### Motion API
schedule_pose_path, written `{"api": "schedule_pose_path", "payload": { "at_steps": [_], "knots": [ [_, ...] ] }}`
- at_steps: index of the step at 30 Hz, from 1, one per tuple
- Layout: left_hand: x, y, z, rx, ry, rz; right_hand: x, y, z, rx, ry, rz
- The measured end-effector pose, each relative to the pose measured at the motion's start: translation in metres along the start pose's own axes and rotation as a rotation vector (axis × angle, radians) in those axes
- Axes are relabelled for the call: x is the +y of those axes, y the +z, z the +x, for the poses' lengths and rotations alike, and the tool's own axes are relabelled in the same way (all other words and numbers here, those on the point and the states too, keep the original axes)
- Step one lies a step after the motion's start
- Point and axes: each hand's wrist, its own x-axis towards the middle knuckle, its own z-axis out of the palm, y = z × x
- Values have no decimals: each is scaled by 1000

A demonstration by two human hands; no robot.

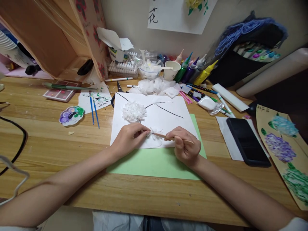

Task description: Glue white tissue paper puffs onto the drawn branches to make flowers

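A white sheet (166,118) with black drawn stems lies on a green sheet (154,163) on the wooden desk. A white tissue-paper flower (133,111) is stuck on it. My left hand (128,138) pinches a small piece of white tissue (152,132) against the sheet. My right hand (186,146) is closed round a thin wooden stick (161,135) whose tip touches that tissue.
A pile of tissue pieces (156,86), scissors (119,87), a cup (171,69) and paint bottles (192,71) stand behind the sheet. Two blue brushes (94,110) and a palette (71,115) lie left. A black phone (247,140) and a painted flower strip (281,144) lie right.
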Motion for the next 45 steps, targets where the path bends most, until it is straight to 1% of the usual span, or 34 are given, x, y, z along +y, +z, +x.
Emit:
{"api": "schedule_pose_path", "payload": {
  "at_steps": [5,10,12,13,15,17,21,23,26,27,29,31,33,36,39,41,45],
  "knots": [
    [0,0,0,-7,-11,0,-1,1,3,-55,-77,-62],
    [0,0,0,-4,-5,5,-4,2,7,-154,-230,-78],
    [0,0,0,-5,-3,7,-3,3,7,-168,-238,-71],
    [-1,0,0,-4,-2,8,-2,2,6,-159,-216,-58],
    [-1,0,0,-1,-3,8,0,1,3,-97,-116,-4],
    [-2,1,-1,8,-9,15,2,0,-1,6,3,79],
    [1,-6,-2,62,-5,60,6,0,-3,205,163,247],
    [4,-15,3,120,17,105,11,1,1,289,337,348],
    [8,-29,25,201,27,244,26,2,12,368,682,520],
    [8,-33,36,208,8,310,32,2,16,379,769,571],
    [6,-36,64,188,-65,450,41,2,20,406,877,646],
    [3,-32,93,118,-161,582,47,2,21,433,922,687],
    [0,-23,117,42,-230,665,48,2,20,445,945,711],
    [-4,-8,137,4,-292,696,45,2,18,454,979,743],
    [-7,4,141,10,-297,689,44,2,18,464,989,767],
    [-8,8,139,16,-289,685,44,2,19,472,983,785],
    [-4,5,132,45,-245,667,45,2,21,488,985,816]
  ]
}}
